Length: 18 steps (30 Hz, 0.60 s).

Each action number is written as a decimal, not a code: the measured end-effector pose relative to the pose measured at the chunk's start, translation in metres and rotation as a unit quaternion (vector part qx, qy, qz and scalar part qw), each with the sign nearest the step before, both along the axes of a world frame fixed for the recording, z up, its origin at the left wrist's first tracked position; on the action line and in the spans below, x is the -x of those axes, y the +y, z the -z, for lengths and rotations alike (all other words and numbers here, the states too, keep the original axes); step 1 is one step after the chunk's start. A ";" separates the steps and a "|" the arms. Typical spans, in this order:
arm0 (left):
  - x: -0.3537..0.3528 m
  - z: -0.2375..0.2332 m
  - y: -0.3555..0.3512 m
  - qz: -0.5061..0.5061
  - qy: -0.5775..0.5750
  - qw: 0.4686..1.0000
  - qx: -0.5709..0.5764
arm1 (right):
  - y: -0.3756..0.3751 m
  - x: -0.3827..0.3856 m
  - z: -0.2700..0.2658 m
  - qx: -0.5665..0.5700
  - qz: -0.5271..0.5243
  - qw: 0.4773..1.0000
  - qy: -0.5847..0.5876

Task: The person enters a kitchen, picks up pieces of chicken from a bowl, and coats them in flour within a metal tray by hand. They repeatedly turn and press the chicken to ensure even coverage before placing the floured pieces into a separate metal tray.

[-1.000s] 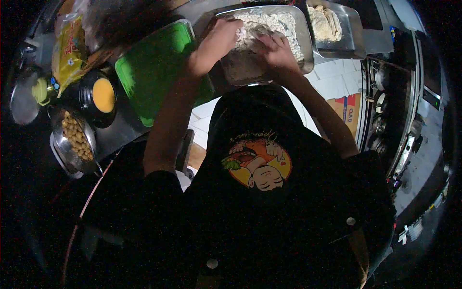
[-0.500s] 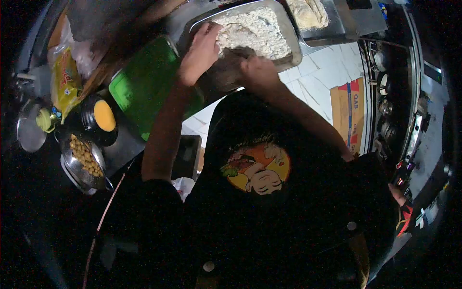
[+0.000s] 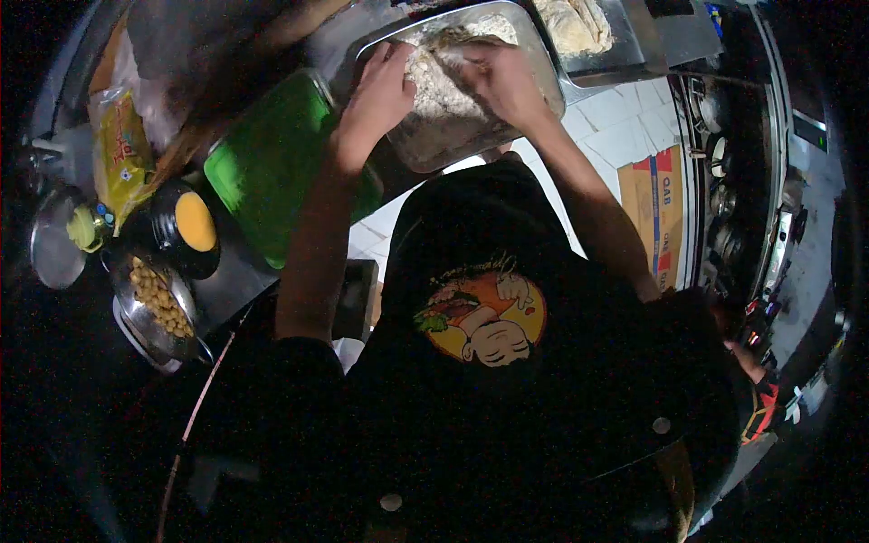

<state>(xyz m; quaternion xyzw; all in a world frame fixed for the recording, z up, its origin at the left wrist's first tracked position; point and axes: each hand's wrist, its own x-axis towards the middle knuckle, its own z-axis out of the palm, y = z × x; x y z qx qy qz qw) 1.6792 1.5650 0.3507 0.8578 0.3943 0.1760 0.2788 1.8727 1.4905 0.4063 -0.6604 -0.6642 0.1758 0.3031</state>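
A metal tray (image 3: 425,161) at the top middle holds a pale, crumbly floury mixture (image 3: 444,98), heaped at its middle and far side. My left hand (image 3: 385,86) rests at the tray's left side, fingers bent but apart, touching the edge of the mixture. My right hand (image 3: 502,77) reaches over the far right part of the heap, its fingers blurred and partly sunk in the mixture. Bare metal shows along the near side of the tray.
A green tray (image 3: 272,163) lies left of the metal tray. Beyond it are a yellow packet (image 3: 124,149), a dark pot with orange contents (image 3: 195,222) and a bowl of small round pieces (image 3: 163,299). Another metal tray with dough (image 3: 573,27) stands right; a cardboard box (image 3: 650,217) lies below.
My right hand has moved from the tray's near side to the far side, and the mixture now lies more to the left and middle. My left hand has hardly moved.
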 end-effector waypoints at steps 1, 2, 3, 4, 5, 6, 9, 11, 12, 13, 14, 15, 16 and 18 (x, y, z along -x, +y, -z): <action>0.000 -0.001 0.000 0.004 0.001 1.000 0.000 | 0.004 -0.006 0.030 -0.058 -0.029 0.997 -0.047; 0.001 -0.003 0.002 0.013 0.005 1.000 0.019 | 0.004 -0.010 0.046 -0.116 -0.060 0.987 -0.095; 0.001 -0.003 0.003 0.018 0.008 0.999 0.037 | -0.008 -0.013 0.026 0.072 -0.005 0.991 -0.115; 0.000 -0.002 0.004 0.013 0.005 0.999 0.037 | -0.011 -0.019 0.024 0.072 -0.010 0.990 -0.117; 0.000 0.000 0.001 0.007 -0.008 1.000 0.025 | -0.017 -0.024 0.025 0.114 0.010 0.990 -0.083; -0.001 -0.002 -0.002 0.005 -0.020 1.000 0.013 | -0.022 -0.025 0.026 0.156 0.033 0.986 -0.048; -0.003 -0.011 -0.002 0.011 -0.023 0.998 0.054 | -0.014 -0.008 0.038 0.082 0.004 0.996 -0.025; -0.006 -0.017 -0.002 0.009 0.018 0.999 0.041 | -0.012 -0.001 0.047 0.019 -0.051 0.996 -0.074; -0.008 -0.019 -0.003 0.003 0.052 0.998 0.028 | -0.016 -0.002 0.047 0.019 -0.048 0.996 -0.071; -0.009 -0.020 -0.003 0.004 0.053 0.998 0.027 | -0.022 -0.008 0.044 0.018 -0.047 0.996 -0.080; -0.009 -0.020 -0.005 -0.004 0.050 0.998 0.039 | -0.030 -0.014 0.041 0.019 -0.048 0.995 -0.088; -0.008 -0.020 -0.006 -0.012 0.048 0.997 0.052 | -0.037 -0.022 0.037 -0.003 -0.073 0.990 -0.124; -0.008 -0.019 -0.006 -0.012 0.049 0.997 0.054 | -0.036 -0.026 0.033 -0.001 -0.072 0.990 -0.122; -0.010 -0.016 -0.007 -0.014 0.067 0.998 0.015 | -0.037 -0.034 0.027 0.129 -0.045 0.983 -0.121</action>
